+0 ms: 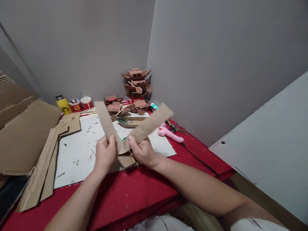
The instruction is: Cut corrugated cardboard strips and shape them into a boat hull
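A brown cardboard strip (151, 123) forms a V above the front of the white board (74, 157). My left hand (106, 152) is closed on its left arm near the bottom of the V, thumb on top. The thumb of my right hand (141, 150) presses on the right arm, with the fingers hidden behind the cardboard. Below the V a short cardboard piece (126, 160) shows between my hands. Just beyond them lies a boat-shaped cardboard piece (131, 122) with green print.
Large cardboard sheets (31, 134) and strips (39, 171) fill the left side. Brown model boats (136, 73) are stacked at the back, beside a yellow bottle (63, 105) and red cups (86, 102). A pink glue gun (170, 134) and pliers (179, 129) lie right on the red cloth (134, 195).
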Available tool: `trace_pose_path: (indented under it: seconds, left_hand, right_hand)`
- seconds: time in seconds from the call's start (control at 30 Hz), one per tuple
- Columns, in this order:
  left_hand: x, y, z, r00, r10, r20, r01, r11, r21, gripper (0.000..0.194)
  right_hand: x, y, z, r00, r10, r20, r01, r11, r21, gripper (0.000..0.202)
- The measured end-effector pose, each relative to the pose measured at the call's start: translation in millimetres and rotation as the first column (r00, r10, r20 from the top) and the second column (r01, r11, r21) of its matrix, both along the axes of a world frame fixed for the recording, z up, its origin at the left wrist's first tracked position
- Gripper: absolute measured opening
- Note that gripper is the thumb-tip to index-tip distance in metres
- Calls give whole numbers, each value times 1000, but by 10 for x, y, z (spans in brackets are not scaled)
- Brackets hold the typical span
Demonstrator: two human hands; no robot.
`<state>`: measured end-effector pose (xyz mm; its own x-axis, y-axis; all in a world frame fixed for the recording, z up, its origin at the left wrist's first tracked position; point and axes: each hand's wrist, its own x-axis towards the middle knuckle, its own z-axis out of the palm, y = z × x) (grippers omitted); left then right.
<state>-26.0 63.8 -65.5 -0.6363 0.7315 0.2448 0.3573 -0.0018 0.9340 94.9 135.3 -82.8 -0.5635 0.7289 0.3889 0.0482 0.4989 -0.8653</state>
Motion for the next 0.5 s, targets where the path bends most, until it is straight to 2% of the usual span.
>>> trace_pose_path:
  seconds: [0.07, 0.13, 0.2, 0.27, 0.33, 0.4, 0.5]
  left_hand:
    - [-66, 8, 3, 999, 9, 51, -10, 1000, 20, 25]
    - [-90, 4, 8, 993, -43, 107, 40, 999, 27, 27]
    - [-66, -8, 15, 973, -154, 169, 155, 988, 7, 32]
    - [-14, -21, 24, 933, -279, 227, 294, 955, -34, 36]
    - [40, -31, 33, 898, -355, 259, 382, 922, -59, 38]
    - [83, -38, 38, 900, -356, 251, 379, 924, -49, 35]
    - [124, -52, 36, 942, -277, 191, 281, 960, 7, 30]
  right_hand:
    - [28, -28, -10, 998, -14, -64, 17, 998, 52, 39]
    - [47, -37, -10, 994, -19, -108, 31, 993, 111, 35]
    - [58, -29, 2, 992, -40, -119, 57, 988, 145, 33]
    - [65, -8, 23, 987, -81, -140, 103, 982, 158, 34]
    - [70, 16, 48, 980, -108, -169, 137, 976, 170, 36]
    - [69, 36, 69, 988, -67, -138, 92, 979, 184, 38]
    - [48, 47, 81, 996, 72, 48, -80, 976, 200, 42]
